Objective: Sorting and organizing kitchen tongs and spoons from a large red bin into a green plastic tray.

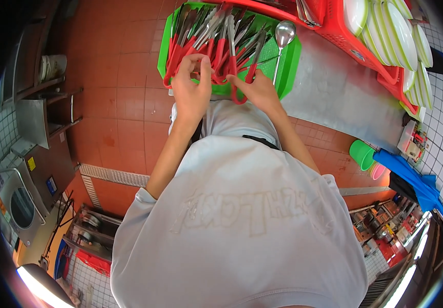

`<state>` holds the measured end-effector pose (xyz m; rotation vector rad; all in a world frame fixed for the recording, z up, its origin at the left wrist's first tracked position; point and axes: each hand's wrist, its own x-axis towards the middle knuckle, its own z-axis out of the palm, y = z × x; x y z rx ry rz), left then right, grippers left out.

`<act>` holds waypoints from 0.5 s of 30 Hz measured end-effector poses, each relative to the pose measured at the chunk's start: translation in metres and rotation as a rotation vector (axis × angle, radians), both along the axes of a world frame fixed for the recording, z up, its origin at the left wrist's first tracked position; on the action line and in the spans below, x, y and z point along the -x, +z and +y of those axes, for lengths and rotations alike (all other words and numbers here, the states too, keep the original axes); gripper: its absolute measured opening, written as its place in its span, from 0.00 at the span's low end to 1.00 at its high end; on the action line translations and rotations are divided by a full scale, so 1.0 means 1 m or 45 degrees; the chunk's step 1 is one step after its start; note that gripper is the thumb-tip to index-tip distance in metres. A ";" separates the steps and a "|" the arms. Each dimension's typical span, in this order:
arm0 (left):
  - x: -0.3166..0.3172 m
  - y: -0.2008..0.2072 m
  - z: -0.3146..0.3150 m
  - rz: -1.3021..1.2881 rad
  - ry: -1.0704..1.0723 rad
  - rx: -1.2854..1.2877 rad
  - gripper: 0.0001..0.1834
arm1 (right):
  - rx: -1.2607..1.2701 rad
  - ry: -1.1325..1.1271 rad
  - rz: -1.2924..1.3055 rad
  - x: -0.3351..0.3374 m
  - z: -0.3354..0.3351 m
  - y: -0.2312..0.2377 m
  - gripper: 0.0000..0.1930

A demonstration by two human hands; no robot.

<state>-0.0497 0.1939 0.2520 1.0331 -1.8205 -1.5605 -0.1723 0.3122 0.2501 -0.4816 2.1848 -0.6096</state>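
A green tray point(291, 66) ahead of me carries a heap of metal tongs point(217, 25) with red handles. A metal ladle or large spoon point(285, 34) lies at its right side, bowl pointing away. At the tray's near edge, my right hand point(262, 92) is closed around a pair of red-handled tongs point(239, 97), their bent end towards me. My left hand point(191, 90) is by the red handles at the near left, its fingers curled and the thumb raised close to the forefinger. Whether anything sits inside those fingers is hidden.
Right of the tray runs a metal counter point(329, 90). Red baskets point(349, 46) there hold green-rimmed white plates point(393, 36) standing on edge. More utensils point(307, 13) lie in a red container at the far edge. A green bucket point(361, 154) stands lower right.
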 end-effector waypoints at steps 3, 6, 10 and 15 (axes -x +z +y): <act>0.006 0.006 -0.010 -0.003 -0.019 0.167 0.11 | 0.037 0.045 -0.100 0.002 -0.006 0.005 0.39; 0.014 0.013 -0.019 -0.041 0.004 0.173 0.11 | 0.219 0.057 0.014 0.002 -0.003 -0.023 0.39; 0.016 0.008 -0.031 -0.004 0.039 0.188 0.11 | 0.265 -0.002 -0.135 0.016 -0.005 -0.032 0.37; 0.016 0.002 -0.038 -0.011 0.040 0.137 0.12 | 0.157 -0.134 -0.383 0.026 -0.004 -0.032 0.39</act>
